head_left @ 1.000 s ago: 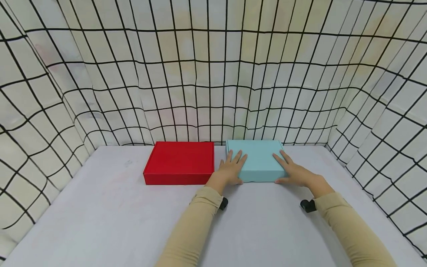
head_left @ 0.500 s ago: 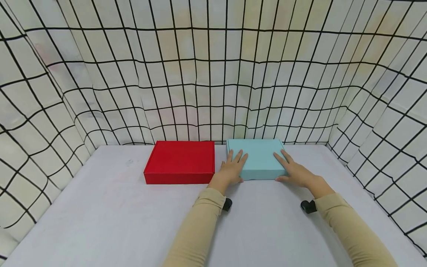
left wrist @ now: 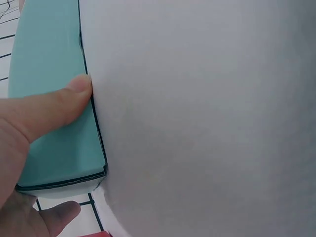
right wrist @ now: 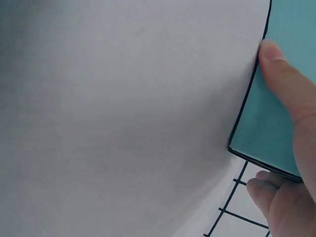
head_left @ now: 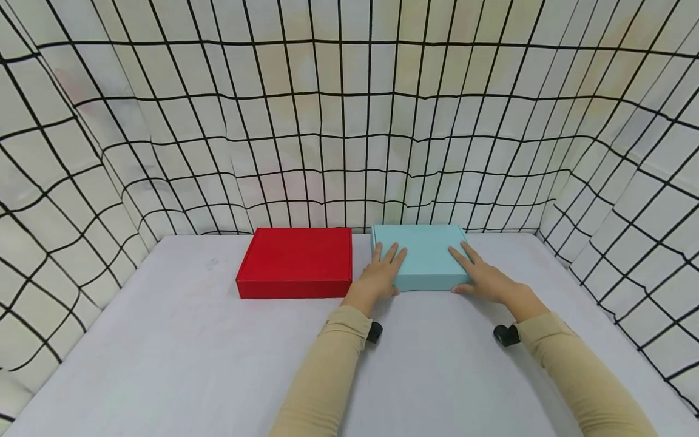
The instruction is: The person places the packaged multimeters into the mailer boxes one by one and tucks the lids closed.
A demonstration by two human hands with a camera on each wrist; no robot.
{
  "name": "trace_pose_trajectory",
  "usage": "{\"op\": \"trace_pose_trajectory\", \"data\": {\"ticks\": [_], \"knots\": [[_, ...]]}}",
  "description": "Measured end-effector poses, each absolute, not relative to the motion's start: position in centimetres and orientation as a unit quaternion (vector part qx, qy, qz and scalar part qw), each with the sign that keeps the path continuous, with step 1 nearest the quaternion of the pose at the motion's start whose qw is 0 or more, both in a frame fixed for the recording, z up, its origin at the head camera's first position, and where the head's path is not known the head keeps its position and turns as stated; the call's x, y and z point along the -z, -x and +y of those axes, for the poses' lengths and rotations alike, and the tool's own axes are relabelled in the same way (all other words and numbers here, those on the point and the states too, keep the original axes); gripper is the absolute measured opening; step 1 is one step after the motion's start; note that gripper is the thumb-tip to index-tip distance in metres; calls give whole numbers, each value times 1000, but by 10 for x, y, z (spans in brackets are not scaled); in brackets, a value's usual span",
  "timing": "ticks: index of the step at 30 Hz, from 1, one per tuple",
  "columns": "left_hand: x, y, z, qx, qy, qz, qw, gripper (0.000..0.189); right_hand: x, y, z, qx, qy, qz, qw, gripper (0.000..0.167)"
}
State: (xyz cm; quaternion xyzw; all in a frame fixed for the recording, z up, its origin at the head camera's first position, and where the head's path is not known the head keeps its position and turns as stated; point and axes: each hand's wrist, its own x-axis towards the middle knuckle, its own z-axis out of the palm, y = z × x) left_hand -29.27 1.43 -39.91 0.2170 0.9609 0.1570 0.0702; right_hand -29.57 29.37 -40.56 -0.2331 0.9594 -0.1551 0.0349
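Two flat cardboard boxes lie side by side on the white table. The light blue box (head_left: 423,255) is at the right, between my hands. My left hand (head_left: 378,276) rests over its near left corner, fingers spread across the top. My right hand (head_left: 488,280) lies at the near right corner with fingers spread toward the lid. In the left wrist view my left thumb (left wrist: 59,103) presses the front face by its lower edge. My right thumb (right wrist: 284,74) does likewise in the right wrist view. The red box (head_left: 297,261) sits untouched, just left of my left hand.
A black grid net (head_left: 344,115) over white sheeting walls the table (head_left: 180,358) at the back and both sides. The back net stands close behind both boxes. Black cameras are strapped at the wrists, under tan sleeves (head_left: 327,376).
The front face of the light blue box shows slightly less tall, its lower edge a little farther back. Both hands keep their hold at the corners, and the whole view has shifted slightly.
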Motion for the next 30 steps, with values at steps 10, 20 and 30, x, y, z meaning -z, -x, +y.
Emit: {"op": "trace_pose_trajectory", "data": {"ticks": [10, 20, 30], "knots": [[399, 302, 13, -155, -221, 957, 108, 97, 395, 300, 298, 160, 256, 947, 108, 93], [396, 297, 11, -163, -224, 956, 100, 95, 398, 296, 296, 167, 261, 947, 85, 87], [394, 295, 13, -161, -218, 958, 97, 91, 400, 295, 296, 169, 258, 949, 71, 87]]}}
